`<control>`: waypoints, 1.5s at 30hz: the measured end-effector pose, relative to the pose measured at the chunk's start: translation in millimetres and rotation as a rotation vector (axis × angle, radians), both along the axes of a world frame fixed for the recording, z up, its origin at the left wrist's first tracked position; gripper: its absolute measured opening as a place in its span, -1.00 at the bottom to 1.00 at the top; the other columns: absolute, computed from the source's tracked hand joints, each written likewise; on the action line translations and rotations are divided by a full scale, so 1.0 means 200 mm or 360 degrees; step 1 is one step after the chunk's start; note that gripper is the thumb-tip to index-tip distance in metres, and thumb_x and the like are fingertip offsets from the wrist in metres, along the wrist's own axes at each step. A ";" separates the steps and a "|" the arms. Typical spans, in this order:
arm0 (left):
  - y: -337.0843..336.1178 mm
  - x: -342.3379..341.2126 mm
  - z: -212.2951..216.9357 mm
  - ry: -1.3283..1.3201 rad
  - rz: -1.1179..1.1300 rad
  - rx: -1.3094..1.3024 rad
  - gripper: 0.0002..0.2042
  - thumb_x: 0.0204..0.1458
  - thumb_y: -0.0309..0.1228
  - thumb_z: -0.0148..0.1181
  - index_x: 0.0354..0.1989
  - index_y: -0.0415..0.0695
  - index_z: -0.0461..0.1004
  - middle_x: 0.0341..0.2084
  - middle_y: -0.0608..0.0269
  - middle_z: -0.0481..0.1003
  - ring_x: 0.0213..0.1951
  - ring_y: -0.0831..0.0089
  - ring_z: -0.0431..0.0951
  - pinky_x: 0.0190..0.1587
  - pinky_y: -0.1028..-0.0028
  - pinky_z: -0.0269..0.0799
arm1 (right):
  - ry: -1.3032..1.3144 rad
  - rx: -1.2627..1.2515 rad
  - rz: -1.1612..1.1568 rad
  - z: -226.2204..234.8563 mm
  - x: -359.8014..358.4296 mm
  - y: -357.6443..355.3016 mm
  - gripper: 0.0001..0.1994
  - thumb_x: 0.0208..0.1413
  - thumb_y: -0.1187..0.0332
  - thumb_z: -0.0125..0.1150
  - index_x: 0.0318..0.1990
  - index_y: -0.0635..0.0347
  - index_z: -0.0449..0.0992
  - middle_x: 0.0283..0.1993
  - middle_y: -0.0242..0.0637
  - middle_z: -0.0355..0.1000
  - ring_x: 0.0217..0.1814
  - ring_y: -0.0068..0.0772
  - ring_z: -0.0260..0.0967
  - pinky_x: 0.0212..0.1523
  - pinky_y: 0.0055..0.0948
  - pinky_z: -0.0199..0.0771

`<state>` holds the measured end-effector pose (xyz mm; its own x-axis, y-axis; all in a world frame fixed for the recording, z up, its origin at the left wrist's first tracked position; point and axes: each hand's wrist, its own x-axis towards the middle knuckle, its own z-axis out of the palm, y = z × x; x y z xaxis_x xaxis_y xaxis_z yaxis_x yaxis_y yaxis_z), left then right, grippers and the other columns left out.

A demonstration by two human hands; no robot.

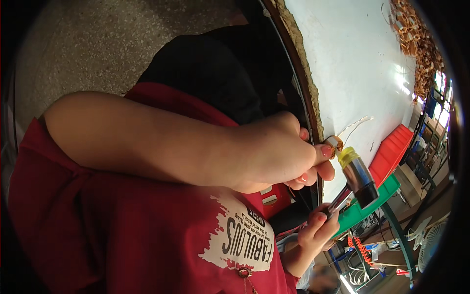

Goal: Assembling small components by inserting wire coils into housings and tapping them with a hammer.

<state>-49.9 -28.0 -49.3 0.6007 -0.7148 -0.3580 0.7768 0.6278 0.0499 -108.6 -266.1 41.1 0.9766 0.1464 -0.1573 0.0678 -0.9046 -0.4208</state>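
Right at the ragged edge of the white tabletop (352,63), the left hand (293,157) pinches a small copper-coloured wire coil (334,143) between thumb and finger, while the right hand (318,230), just outside that same edge, is wrapped around the handle (340,199) of a two-faced soft-face mallet (361,177), whose head hangs over the tabletop's border. The coil looks light and rather delicate, its wire probably springy and its thin pale leads (353,126) easily bent, so it seems best gripped by the body, as now, with fingertips clear of the upper side. The mallet is likely the heavier, with its weight in the metal head; the yellow face seems a firm plastic, the handle smooth and perhaps a little slick, best held toward its far end. The head's long axis slants across the tabletop's border, yellow face toward the coil and black face the opposite way; whether the yellow face touches the coil cannot be told. The handle runs roughly crosswise to the head, back off the tabletop to the right hand. The coil's leads point inward over the tabletop, though its own axis is unclear. A heap of similar coils (416,49) lies at the tabletop's far side, with a red bin (391,152) and a green bin (387,198) along another margin.
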 end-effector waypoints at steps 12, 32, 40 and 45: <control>0.01 -0.01 0.01 -0.0009 0.0024 0.0027 -0.80 0.24 -0.49 -0.11 -0.38 -0.34 0.39 -0.53 0.21 0.42 -0.63 0.61 0.17 -0.54 0.66 0.12 | -0.0340 0.0089 -0.0012 -0.04 -0.05 -0.05 -0.51 0.26 -0.07 -0.28 -0.43 0.19 0.27 -0.69 -0.44 0.12 -0.69 -0.61 -0.05 -0.65 -0.61 -0.10; 0.01 0.02 0.03 0.0014 -0.0040 0.0116 -0.81 0.22 -0.52 -0.11 -0.39 -0.33 0.39 -0.49 0.16 0.46 -0.63 0.61 0.18 -0.55 0.67 0.14 | -0.0142 0.0309 -0.0192 -0.03 -0.03 -0.01 -0.50 0.26 -0.10 -0.26 -0.47 0.17 0.27 -0.68 -0.45 0.15 -0.70 -0.63 -0.06 -0.67 -0.61 -0.13; 0.01 0.01 0.01 -0.0032 0.0001 0.0066 -0.82 0.22 -0.52 -0.11 -0.37 -0.34 0.39 -0.46 0.15 0.47 -0.63 0.62 0.19 -0.55 0.67 0.14 | -0.0084 -0.0145 0.0015 -0.05 -0.01 -0.03 -0.49 0.27 -0.09 -0.33 -0.46 0.16 0.28 -0.68 -0.44 0.16 -0.70 -0.60 -0.06 -0.68 -0.60 -0.12; 0.00 -0.01 0.00 -0.0027 0.0023 0.0051 -0.82 0.22 -0.52 -0.11 -0.37 -0.35 0.39 -0.46 0.15 0.47 -0.63 0.61 0.19 -0.55 0.66 0.14 | -0.0197 -0.0286 0.0111 -0.06 -0.01 -0.04 -0.51 0.28 -0.05 -0.33 -0.45 0.18 0.29 -0.67 -0.41 0.17 -0.71 -0.56 -0.05 -0.68 -0.56 -0.08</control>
<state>-51.1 -27.4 -48.4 0.6172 -0.6942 -0.3704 0.7664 0.6369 0.0834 -110.6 -274.7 30.1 0.9786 0.1947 -0.0664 0.1739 -0.9556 -0.2380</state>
